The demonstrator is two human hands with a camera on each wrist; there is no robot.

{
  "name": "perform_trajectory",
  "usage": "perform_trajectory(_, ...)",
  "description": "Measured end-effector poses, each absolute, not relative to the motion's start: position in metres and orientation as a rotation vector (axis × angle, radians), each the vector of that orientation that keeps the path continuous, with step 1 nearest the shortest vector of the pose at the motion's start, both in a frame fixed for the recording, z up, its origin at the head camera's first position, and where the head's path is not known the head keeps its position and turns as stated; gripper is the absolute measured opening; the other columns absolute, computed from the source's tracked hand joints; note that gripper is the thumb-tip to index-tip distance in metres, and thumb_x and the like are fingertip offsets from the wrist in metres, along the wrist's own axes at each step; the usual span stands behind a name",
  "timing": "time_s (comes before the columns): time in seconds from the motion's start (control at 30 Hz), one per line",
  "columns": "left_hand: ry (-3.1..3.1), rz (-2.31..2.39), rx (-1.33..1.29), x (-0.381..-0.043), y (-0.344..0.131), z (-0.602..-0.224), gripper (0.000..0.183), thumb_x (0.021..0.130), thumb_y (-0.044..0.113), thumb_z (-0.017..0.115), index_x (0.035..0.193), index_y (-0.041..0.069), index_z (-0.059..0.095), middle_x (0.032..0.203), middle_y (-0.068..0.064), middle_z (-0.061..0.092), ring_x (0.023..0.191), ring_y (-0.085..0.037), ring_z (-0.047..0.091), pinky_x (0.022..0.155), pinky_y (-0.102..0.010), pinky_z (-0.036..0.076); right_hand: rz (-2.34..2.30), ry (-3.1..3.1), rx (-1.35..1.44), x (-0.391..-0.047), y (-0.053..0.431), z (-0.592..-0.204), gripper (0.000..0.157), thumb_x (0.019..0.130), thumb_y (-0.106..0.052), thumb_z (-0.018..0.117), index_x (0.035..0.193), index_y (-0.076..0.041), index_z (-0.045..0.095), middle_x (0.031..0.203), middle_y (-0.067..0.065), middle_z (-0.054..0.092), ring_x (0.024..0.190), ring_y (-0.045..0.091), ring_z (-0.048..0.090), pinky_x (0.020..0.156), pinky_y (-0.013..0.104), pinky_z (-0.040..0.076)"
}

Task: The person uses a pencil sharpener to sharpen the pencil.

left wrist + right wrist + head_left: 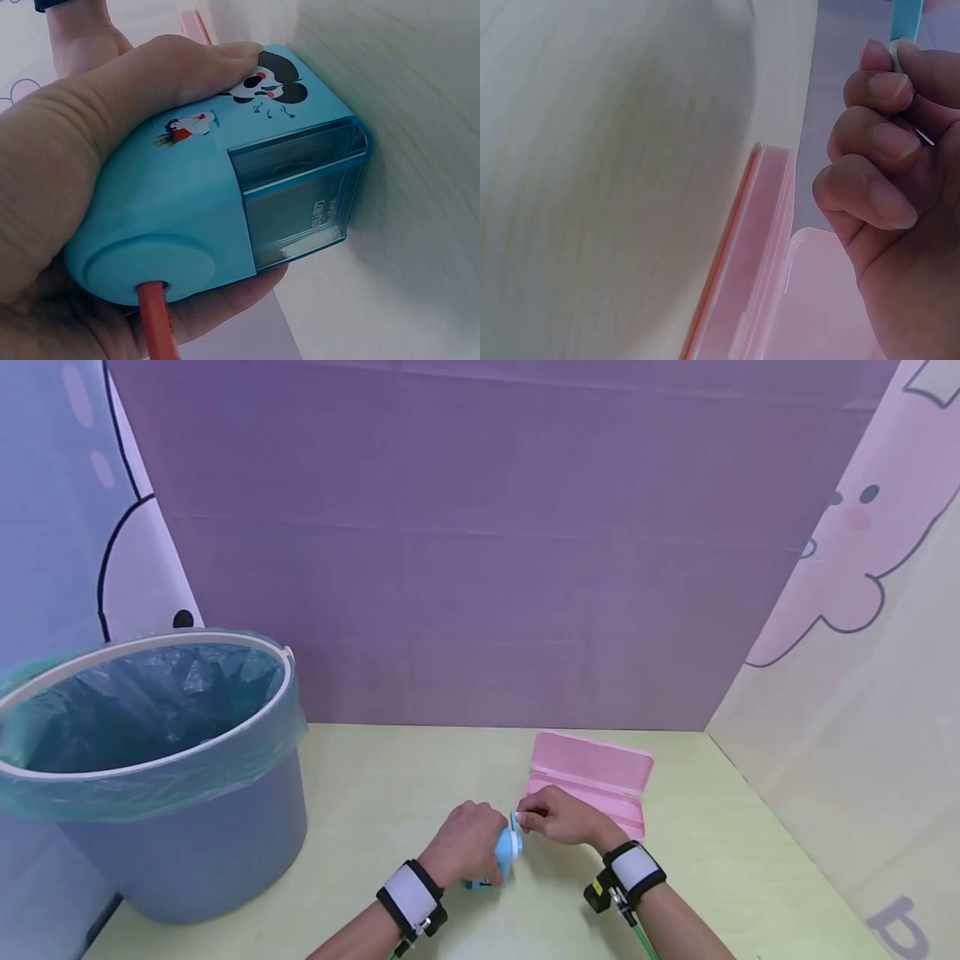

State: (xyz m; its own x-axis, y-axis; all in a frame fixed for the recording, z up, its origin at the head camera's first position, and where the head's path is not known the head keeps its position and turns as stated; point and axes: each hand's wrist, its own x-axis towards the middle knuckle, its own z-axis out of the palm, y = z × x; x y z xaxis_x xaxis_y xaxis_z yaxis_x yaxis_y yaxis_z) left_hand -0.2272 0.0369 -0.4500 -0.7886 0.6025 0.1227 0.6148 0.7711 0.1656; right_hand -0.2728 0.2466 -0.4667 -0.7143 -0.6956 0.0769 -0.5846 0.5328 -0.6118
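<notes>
My left hand (465,842) grips a light blue crank pencil sharpener (506,850) low over the table. In the left wrist view, the thumb lies along the sharpener's (176,202) printed side and fingers wrap beneath. A red pencil (159,322) sticks out of the hole in its round end. The clear shavings drawer (304,202) holds some pale shavings at the bottom. My right hand (561,817) pinches the small white knob of the blue crank arm (906,21) between thumb and index finger, its other fingers curled. The sharpener's body is mostly outside the right wrist view.
An opened pink pencil case (592,760) lies behind my right hand. At the left stands a large grey-blue bucket (217,852) lined with a green plastic bag, its handle resting along the rim. A purple wall covering (487,568) rises at the table's back edge.
</notes>
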Motion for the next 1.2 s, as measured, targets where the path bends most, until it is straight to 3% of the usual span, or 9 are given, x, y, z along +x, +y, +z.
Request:
perform_trajectory(0.3,-2.860,-0.259,-1.012,-0.227,0.035,-0.452,0.039,0.056,0.038,0.089,0.076,0.019,0.061,0.064,0.012,0.050,0.061,-0.008,0.046,0.062,-0.027,0.040,-0.850,2.624,-1.154,-0.273,0.244,-0.472,0.022,0.098,-0.011,0.053,0.081,-0.005,0.066,0.066,-0.013,0.048,0.060,0.001,0.041,0.057,0.018,0.035)
perform_trajectory(0.53,-2.881,-0.275,-1.009,-0.227,0.036,-0.453,0.039,0.056,0.038,0.089,0.077,0.018,0.062,0.064,0.011,0.050,0.061,-0.008,0.046,0.064,-0.027,0.040,-0.800,2.628,-1.109,-0.273,0.245,-0.476,0.022,0.099,-0.016,0.054,0.080,-0.016,0.065,0.067,-0.011,0.050,0.062,0.001,0.042,0.060,0.019,0.038)
perform_trajectory(0.73,-2.883,-0.270,-0.995,-0.228,0.036,-0.452,0.039,0.057,0.037,0.089,0.073,0.018,0.060,0.062,0.011,0.049,0.060,-0.009,0.045,0.062,-0.027,0.039,-0.748,2.649,-1.185,-0.271,0.243,-0.476,0.023,0.098,-0.013,0.054,0.079,-0.010,0.067,0.066,-0.012,0.048,0.060,0.000,0.041,0.058,0.018,0.036)
perform_trajectory(0.93,-2.879,-0.277,-0.996,-0.227,0.036,-0.451,0.037,0.057,0.035,0.088,0.071,0.018,0.059,0.061,0.011,0.049,0.059,-0.009,0.045,0.060,-0.026,0.038,-0.680,2.650,-1.206,-0.269,0.243,-0.483,0.021,0.095,-0.007,0.054,0.078,-0.016,0.064,0.063,-0.014,0.041,0.059,-0.001,0.039,0.058,0.016,0.034)
perform_trajectory(1.2,-2.889,-0.286,-0.975,-0.226,0.037,-0.450,0.037,0.056,0.035,0.088,0.072,0.017,0.060,0.063,0.010,0.049,0.060,-0.009,0.045,0.059,-0.026,0.038,-0.730,2.605,-1.234,-0.262,0.242,-0.487,0.020,0.089,-0.001,0.056,0.073,-0.012,0.059,0.062,-0.015,0.038,0.057,-0.002,0.036,0.054,0.015,0.031)
